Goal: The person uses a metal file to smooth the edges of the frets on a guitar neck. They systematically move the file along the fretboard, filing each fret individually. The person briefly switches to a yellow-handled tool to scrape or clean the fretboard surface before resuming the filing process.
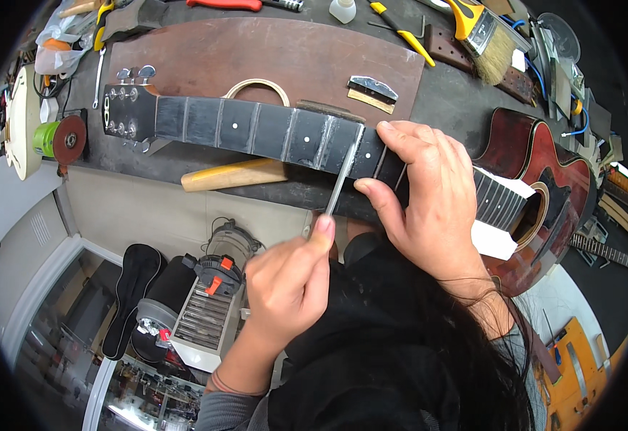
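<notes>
Wrapped tight around a slim metal tool (341,176), my left hand (289,284) has its fingers curled into a fist at seven o'clock, thumb up along the shank, and that shank points to one o'clock! Its far end lies over the dark fretboard (242,129), right along one of the pale crosswise lines; how hard it presses, I can't tell. Over to my right hand (432,190), at two o'clock: thumb and forefinger spread wide, fingertips down at the fretboard's two edges, just beside the tool.

And the guitar! Its neck runs across the bench (436,118), headstock (131,118) out at ten, dark red body (511,136) round at three, white sheets (492,241) beside the strings. Just beyond the neck, a pale ring (284,95) sits at eleven and a black-and-wood piece (373,93) at one, both on a brown board (185,61). Bristle brush (497,61) between one and two, yellowish wooden bar (235,174) at ten, near side of the neck!
</notes>
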{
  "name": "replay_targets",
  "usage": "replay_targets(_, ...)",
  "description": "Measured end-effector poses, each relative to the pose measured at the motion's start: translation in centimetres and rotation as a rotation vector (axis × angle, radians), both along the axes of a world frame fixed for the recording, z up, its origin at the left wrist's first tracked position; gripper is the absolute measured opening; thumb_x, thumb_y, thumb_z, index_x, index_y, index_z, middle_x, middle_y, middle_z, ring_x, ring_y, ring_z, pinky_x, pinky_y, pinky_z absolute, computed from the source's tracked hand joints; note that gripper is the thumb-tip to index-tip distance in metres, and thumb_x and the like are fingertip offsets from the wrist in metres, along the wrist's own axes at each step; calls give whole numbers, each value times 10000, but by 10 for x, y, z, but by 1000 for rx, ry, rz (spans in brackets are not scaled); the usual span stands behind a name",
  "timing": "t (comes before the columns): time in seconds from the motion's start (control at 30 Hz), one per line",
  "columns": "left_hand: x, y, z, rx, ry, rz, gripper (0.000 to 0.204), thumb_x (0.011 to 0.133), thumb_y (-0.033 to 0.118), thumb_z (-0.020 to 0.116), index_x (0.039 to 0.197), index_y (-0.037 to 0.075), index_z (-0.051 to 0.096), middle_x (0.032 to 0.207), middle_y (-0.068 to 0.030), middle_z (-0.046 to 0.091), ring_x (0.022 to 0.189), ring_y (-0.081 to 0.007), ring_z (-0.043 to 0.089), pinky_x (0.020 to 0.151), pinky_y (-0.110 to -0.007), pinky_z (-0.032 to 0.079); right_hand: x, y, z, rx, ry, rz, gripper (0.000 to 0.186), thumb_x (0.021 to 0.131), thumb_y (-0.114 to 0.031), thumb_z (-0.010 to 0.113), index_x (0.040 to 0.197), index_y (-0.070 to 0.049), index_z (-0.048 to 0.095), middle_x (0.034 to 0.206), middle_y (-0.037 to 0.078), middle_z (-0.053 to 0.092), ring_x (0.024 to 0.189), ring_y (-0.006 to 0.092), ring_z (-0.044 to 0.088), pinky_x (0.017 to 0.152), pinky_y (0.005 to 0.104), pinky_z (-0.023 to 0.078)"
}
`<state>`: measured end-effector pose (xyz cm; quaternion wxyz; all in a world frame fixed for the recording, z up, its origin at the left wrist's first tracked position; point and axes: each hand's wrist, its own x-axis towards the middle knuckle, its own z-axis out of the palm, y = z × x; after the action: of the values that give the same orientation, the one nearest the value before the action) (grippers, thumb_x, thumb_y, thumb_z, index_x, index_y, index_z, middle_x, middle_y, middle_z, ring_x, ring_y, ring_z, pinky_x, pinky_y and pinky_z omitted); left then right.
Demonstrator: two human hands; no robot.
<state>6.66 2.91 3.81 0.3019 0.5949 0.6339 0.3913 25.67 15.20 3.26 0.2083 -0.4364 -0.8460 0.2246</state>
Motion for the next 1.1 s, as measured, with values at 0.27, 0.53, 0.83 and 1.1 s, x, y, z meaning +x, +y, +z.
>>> replay_targets(0.27,-2,-6,-16,51,52,-27,530,879,-158,731,1391,-24,752,777,-123,697,616,-289,683,579,-407,531,0,0,-1,13,-23,-1,642,879,-223,921,1422,-49,627,1328,154,739,1211,386,703,1051,496,497)
replay_targets(0.53,3,32,-28,156,2,7,460,860,-137,751,1302,-18,789,794,-126,709,612,-276,682,588,-411,543,-3,1,4,56,-64,-2,643,855,-212,918,1402,-49,622,1299,143,737,1161,376,718,1032,496,523)
replay_targets(0.83,3,31,-35,226,-8,9,548,893,-137,737,1425,-6,731,777,-106,649,625,-294,651,588,-420,515,-5,-4,5,37,-89,-9,619,890,-237,908,1406,-41,628,1344,155,731,1243,393,693,1092,508,496)
replay_targets(1.1,2,-90,-6,62,-44,161,373,958,-103,757,1325,-32,764,749,-91,674,577,-253,642,556,-375,510,0,2,16,-83,1,-50,564,901,-217,891,1375,-37,645,1287,171,728,1197,405,691,1082,496,509)
